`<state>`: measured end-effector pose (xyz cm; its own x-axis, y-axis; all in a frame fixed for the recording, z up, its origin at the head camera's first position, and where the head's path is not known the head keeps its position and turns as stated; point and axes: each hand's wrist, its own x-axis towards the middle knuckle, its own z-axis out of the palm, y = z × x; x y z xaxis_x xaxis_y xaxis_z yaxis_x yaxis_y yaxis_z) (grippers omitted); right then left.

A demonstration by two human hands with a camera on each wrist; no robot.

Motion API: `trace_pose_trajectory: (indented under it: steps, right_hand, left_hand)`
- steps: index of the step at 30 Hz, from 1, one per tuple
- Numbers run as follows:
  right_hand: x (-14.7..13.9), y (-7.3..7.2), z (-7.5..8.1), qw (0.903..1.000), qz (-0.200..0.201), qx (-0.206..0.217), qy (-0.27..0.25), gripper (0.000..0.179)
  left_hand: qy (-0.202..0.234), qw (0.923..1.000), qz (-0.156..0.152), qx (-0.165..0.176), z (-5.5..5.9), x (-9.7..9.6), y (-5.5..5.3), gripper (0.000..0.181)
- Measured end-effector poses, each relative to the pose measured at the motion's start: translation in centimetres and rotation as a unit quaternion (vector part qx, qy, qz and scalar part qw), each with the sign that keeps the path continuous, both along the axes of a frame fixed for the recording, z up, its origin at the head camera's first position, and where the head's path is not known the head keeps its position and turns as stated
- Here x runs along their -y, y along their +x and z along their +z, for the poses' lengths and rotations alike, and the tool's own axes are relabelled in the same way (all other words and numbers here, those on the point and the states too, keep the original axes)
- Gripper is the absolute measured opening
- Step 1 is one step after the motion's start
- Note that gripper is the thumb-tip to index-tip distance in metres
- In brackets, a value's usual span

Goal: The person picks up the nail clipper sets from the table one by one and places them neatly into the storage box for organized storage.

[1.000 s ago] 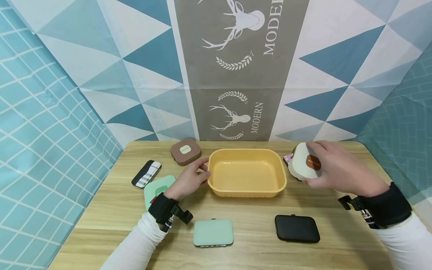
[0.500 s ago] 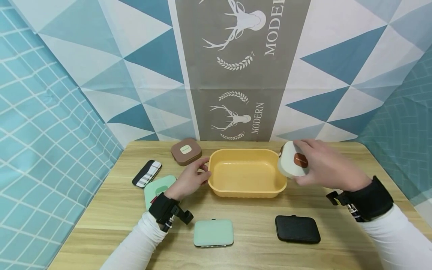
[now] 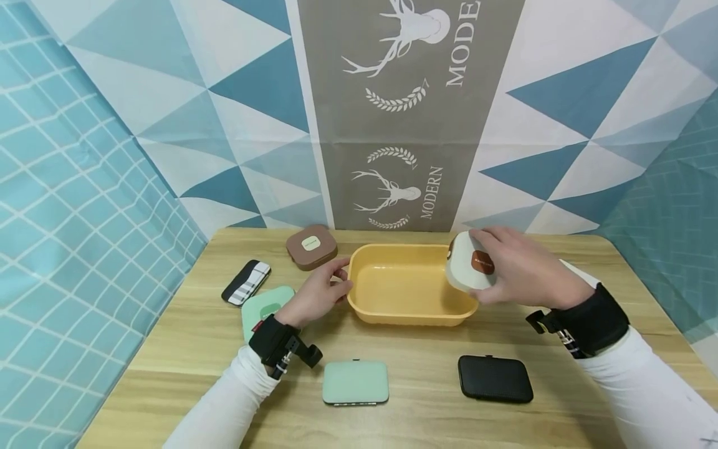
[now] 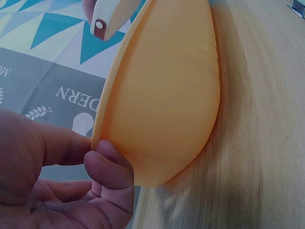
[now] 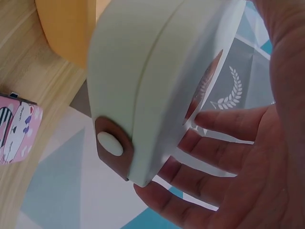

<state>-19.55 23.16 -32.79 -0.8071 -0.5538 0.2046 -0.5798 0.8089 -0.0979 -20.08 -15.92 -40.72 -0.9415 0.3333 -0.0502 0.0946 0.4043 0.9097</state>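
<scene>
My left hand pinches the left rim of a yellow plastic basin between thumb and fingers. In the left wrist view the thumb and fingers meet at that rim. My right hand grips a rounded cream case with a brown label, held tilted over the basin's right end. Seen from the right wrist, the cream case is closed and has a brown strap with a round snap. The thumb's grip on it is mostly out of that view.
Around the basin lie a brown case, a black-and-white plaid case, a green case partly under my left wrist, a mint flat case and a black flat case. A pink cartoon case lies right of the basin.
My right hand has carried the cream case leftward, from beside the basin to over its right end. The left hand keeps its place on the rim.
</scene>
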Motion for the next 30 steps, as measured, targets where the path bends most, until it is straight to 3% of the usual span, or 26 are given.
trace_pose_trajectory:
  steps: [7,15,22,30]
  right_hand:
    - [0.8,-0.7,-0.3,0.9998,0.017,0.005,-0.001,0.103]
    - [1.9,-1.4,-0.8,0.9989,0.044,0.014,0.0,0.09]
    - [2.9,-2.1,-1.4,0.9982,0.049,0.033,0.009,0.101]
    - [4.1,-2.7,-2.2,0.9969,0.066,0.037,0.021,0.1]
  left_hand:
    - [-0.006,1.0,-0.002,-0.005,0.2,-0.1,-0.2,0.055]
    - [-0.008,0.9999,-0.005,-0.005,0.1,0.0,-0.1,0.055]
    - [-0.015,0.9999,-0.004,-0.001,0.2,-0.1,-0.1,0.055]
    - [-0.012,0.9999,-0.005,-0.005,0.1,0.0,-0.1,0.054]
